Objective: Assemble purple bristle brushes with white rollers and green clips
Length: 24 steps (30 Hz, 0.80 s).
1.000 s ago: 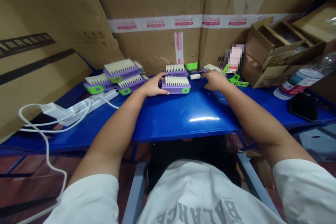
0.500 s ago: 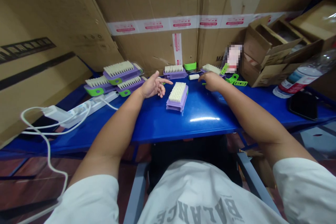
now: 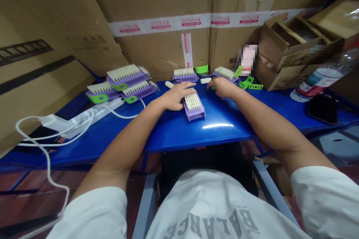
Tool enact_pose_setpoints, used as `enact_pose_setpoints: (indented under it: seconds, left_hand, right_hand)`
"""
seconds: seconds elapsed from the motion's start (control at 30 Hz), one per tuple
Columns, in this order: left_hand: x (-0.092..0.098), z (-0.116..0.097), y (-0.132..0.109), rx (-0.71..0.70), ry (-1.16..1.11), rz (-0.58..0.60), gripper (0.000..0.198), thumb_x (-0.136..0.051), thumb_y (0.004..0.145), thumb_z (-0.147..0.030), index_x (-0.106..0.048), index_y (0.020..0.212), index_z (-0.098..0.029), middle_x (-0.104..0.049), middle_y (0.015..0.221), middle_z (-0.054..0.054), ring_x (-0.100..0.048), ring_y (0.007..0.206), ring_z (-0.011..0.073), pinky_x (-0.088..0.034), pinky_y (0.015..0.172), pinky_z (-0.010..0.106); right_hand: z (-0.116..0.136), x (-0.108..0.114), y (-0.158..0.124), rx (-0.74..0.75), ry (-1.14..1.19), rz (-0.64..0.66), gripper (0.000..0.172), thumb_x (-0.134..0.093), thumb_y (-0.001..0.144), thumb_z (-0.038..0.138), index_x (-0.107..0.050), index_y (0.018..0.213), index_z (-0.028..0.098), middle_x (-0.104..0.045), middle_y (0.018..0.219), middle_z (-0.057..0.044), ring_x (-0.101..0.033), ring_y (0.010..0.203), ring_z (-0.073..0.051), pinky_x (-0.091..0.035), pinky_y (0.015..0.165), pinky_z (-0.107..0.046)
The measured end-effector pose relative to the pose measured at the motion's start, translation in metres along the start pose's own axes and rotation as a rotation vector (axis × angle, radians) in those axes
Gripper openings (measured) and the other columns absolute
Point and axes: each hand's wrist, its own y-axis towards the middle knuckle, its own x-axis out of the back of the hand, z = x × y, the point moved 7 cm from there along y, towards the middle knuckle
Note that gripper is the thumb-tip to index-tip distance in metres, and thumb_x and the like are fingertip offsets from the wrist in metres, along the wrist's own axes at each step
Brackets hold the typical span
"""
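Observation:
A purple brush body with cream bristles (image 3: 193, 106) lies on the blue table, its open end facing me. My left hand (image 3: 177, 96) is closed around its far part, with the fingers over the bristles and the thumb along the left side. To the right, my right hand (image 3: 223, 87) is bent down close to the tabletop, its fingers curled around a small green plastic piece (image 3: 213, 88) that is mostly hidden. A white cylinder (image 3: 205, 80) lies just left of that hand. Another white cylinder (image 3: 169, 84) rests behind my left hand.
Several purple-and-green brushes (image 3: 123, 74) are stacked at the left, beside a white power strip (image 3: 81, 119) with cables. Brush bodies (image 3: 184, 74), a green cap (image 3: 201, 69) and green parts (image 3: 246, 82) stand at the back. A bottle (image 3: 316, 82), a phone (image 3: 322, 109) and cardboard boxes (image 3: 280, 56) are at the right.
My left hand has moved right and closed on the brush, which has turned and shifted slightly toward me. My right hand has stayed almost in place.

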Motion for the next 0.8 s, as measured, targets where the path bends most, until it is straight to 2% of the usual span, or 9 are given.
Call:
enact_pose_setpoints:
  seconds: [0.07,0.13,0.23,0.33,0.47,0.63,0.7,0.8]
  left_hand:
    - [0.003,0.011,-0.005,0.07,0.006,0.013,0.085,-0.081,0.081,-0.026,-0.059,0.163,-0.017,-0.043,0.185,0.021,-0.037,0.174,0.0469,-0.03,0.143,0.065]
    - [0.006,0.027,-0.012,0.168,-0.025,0.009,0.091,-0.083,0.08,-0.036,-0.057,0.164,-0.015,-0.048,0.181,0.022,-0.044,0.169,0.0457,-0.035,0.142,0.06]
    - [0.012,0.053,-0.024,0.339,-0.071,-0.04,0.092,-0.085,0.082,-0.06,-0.06,0.161,-0.019,-0.061,0.168,0.017,-0.059,0.156,0.0434,-0.044,0.135,0.056]
    - [0.016,0.07,-0.034,0.46,-0.07,-0.08,0.094,-0.086,0.08,-0.068,-0.063,0.158,-0.022,-0.065,0.159,0.016,-0.062,0.149,0.0426,-0.048,0.13,0.054]
    - [0.017,0.077,-0.037,0.53,-0.075,-0.101,0.099,-0.085,0.08,-0.069,-0.059,0.162,-0.021,-0.063,0.16,0.016,-0.061,0.15,0.0427,-0.05,0.128,0.051]
    - [0.015,0.078,-0.036,0.554,-0.066,-0.093,0.107,-0.083,0.079,-0.073,-0.056,0.165,-0.017,-0.061,0.165,0.019,-0.059,0.153,0.0438,-0.049,0.129,0.05]
    - [0.016,0.078,-0.036,0.556,-0.06,-0.094,0.107,-0.083,0.079,-0.072,-0.056,0.166,-0.017,-0.061,0.165,0.019,-0.059,0.153,0.0433,-0.048,0.129,0.05]
    - [0.016,0.078,-0.036,0.556,-0.064,-0.094,0.106,-0.083,0.08,-0.071,-0.055,0.166,-0.018,-0.062,0.164,0.018,-0.06,0.152,0.0433,-0.049,0.128,0.05]
  right_hand:
    - [0.002,0.002,0.0,0.011,0.0,-0.012,0.059,-0.06,0.086,-0.006,-0.087,0.136,0.011,-0.086,0.14,-0.017,-0.079,0.136,-0.035,-0.058,0.118,-0.038]
    - [0.003,0.004,0.0,0.016,-0.002,-0.022,0.06,-0.059,0.087,-0.006,-0.086,0.137,0.011,-0.086,0.139,-0.017,-0.079,0.135,-0.035,-0.057,0.118,-0.038]
    - [0.005,0.003,-0.001,0.018,0.014,-0.021,0.06,-0.057,0.088,-0.005,-0.086,0.137,0.015,-0.086,0.14,-0.015,-0.08,0.133,-0.033,-0.058,0.115,-0.037]
    - [0.008,0.003,-0.002,0.027,0.042,0.005,0.061,-0.057,0.089,-0.004,-0.086,0.138,0.017,-0.085,0.144,-0.013,-0.08,0.133,-0.031,-0.058,0.113,-0.036]
    - [0.014,0.007,-0.006,0.07,0.04,0.029,0.059,-0.058,0.09,-0.001,-0.085,0.14,0.014,-0.085,0.144,-0.015,-0.081,0.131,-0.033,-0.059,0.11,-0.038]
    - [0.029,0.015,-0.011,0.157,0.035,-0.002,0.046,-0.065,0.094,0.012,-0.087,0.134,0.018,-0.089,0.131,-0.011,-0.084,0.113,-0.029,-0.059,0.098,-0.036]
    - [0.034,0.02,-0.013,0.155,0.014,-0.058,0.044,-0.063,0.097,0.015,-0.088,0.133,0.019,-0.089,0.131,-0.011,-0.084,0.114,-0.03,-0.058,0.095,-0.036]
    - [0.033,0.033,-0.018,0.068,-0.061,-0.231,0.039,-0.059,0.102,0.02,-0.09,0.125,0.02,-0.09,0.126,-0.012,-0.083,0.116,-0.032,-0.055,0.087,-0.038]
